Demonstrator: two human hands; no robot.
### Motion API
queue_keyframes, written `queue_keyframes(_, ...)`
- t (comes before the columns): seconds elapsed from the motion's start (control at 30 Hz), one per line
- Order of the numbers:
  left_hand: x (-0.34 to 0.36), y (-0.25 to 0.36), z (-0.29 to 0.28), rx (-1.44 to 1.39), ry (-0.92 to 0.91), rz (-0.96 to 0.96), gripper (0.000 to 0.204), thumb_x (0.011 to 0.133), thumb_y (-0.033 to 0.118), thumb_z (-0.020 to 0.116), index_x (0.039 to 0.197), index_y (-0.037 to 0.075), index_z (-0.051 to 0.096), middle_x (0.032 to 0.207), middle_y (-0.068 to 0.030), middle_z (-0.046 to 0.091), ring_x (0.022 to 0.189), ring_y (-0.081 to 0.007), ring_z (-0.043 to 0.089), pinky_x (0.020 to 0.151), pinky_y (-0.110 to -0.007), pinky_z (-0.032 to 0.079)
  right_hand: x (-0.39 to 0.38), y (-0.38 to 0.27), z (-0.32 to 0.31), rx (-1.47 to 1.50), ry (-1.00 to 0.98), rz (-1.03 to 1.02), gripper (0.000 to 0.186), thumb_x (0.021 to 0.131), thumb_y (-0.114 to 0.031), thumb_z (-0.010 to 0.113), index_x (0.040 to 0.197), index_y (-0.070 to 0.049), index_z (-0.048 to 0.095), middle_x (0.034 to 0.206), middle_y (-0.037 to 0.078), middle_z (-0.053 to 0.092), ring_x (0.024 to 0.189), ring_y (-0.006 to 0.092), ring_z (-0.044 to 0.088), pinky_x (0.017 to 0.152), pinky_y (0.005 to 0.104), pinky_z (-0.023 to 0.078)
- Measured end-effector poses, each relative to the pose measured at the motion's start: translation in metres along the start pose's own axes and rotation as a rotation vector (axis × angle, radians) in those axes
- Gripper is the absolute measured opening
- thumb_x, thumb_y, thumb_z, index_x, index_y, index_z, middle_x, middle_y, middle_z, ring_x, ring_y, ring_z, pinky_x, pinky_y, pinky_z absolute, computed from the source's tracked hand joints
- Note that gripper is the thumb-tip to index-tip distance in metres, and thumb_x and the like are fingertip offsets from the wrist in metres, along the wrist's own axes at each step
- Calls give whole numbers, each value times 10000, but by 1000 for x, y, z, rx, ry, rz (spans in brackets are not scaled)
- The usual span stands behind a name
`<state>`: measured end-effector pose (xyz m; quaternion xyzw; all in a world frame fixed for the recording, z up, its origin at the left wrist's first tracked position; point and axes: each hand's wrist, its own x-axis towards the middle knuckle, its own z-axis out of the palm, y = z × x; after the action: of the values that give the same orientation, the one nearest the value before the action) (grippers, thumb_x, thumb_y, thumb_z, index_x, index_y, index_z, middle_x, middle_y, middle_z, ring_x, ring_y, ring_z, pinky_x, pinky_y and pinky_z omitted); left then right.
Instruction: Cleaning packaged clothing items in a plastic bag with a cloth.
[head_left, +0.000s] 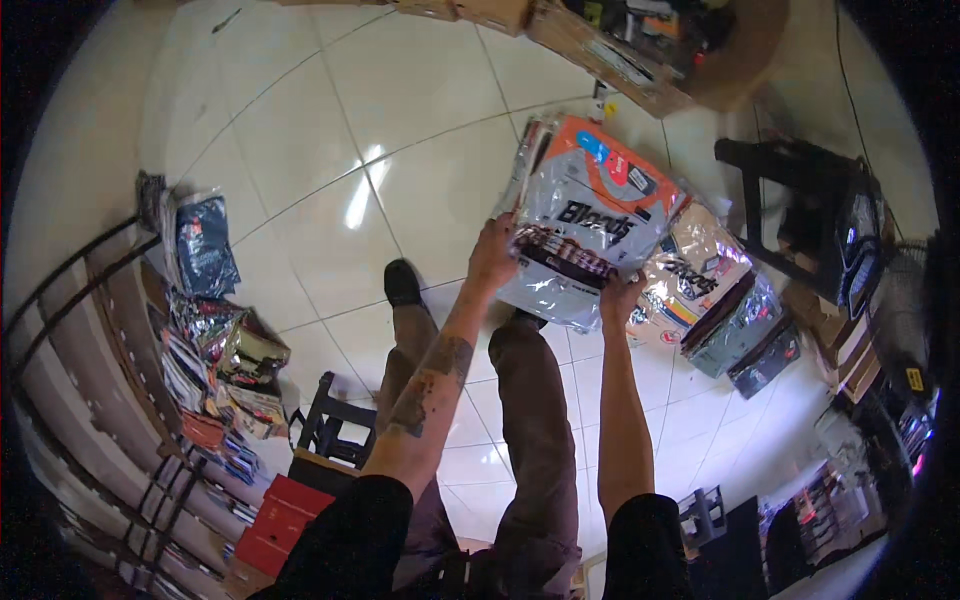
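My left hand [492,255] grips the left edge of a stack of folded garments in clear plastic bags [590,195], the top one grey with an orange panel and dark print. My right hand [622,292] holds the same stack by its lower right corner, its fingers curled on the plastic. Just to the right, more bagged garments [690,270] in cream, grey and dark colours lie overlapping on the tiled floor [300,120], partly behind the held stack. My legs and one dark shoe show below the stack.
Piles of bagged clothing [205,250] line a metal rack [70,330] at left. Cardboard boxes [630,80] stand at the top. A black stool [745,160] is at right, another [330,420] by my left leg, near a red box [280,520]. A wire fan [895,290] stands far right.
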<state>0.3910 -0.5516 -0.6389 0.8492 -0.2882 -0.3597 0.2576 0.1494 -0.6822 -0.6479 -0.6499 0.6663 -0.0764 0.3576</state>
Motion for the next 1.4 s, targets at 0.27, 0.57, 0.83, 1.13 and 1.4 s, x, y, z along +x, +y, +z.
queue_keyframes(0.27, -178, -38, -95, -256, 152, 174, 419, 824, 112, 661, 1226, -4, 637, 1262, -237, 635, 1186, -415, 598, 995, -474, 504, -74, -106, -33, -731, -803, -636, 376, 962, -266, 636, 1220, 8, 635, 1145, 212, 689, 1129, 366, 639, 999, 430, 483)
queue_keyframes(0.57, -444, 7, -305, -915, 577, -301, 269, 949, 41, 605, 1215, 3, 619, 1021, -124, 716, 957, -181, 688, 827, -317, 549, -296, -342, -111, -426, -1102, -671, 260, 948, -272, 677, 1084, -52, 697, 981, 133, 745, 891, 246, 729, 798, 358, 562)
queue_keyframes(0.83, -586, -19, -442, -924, 1025, -379, 305, 997, 117, 585, 1279, 0, 597, 1149, -158, 714, 1076, -221, 688, 965, -333, 517, -475, -528, -36, -434, -1323, -1029, 263, 959, -247, 665, 1119, -40, 693, 1012, 129, 744, 910, 257, 730, 776, 358, 568)
queue_keyframes(1.13, -627, -113, -500, -976, 1386, -577, 287, 993, 71, 580, 1273, 10, 580, 1153, -159, 719, 1113, -229, 687, 970, -330, 519, -641, -619, 81, -425, -1515, -1292, 210, 955, -170, 658, 1099, -21, 693, 1009, 114, 737, 875, 216, 714, 767, 325, 544)
queue_keyframes(1.4, -607, -218, -522, -1019, 1381, -738, 313, 995, 64, 595, 1304, 26, 574, 1183, -137, 705, 1111, -184, 671, 975, -316, 511, -714, -627, 209, -506, -1625, -1392, 211, 936, -164, 645, 1082, -14, 670, 1044, 178, 690, 944, 327, 687, 843, 406, 539)
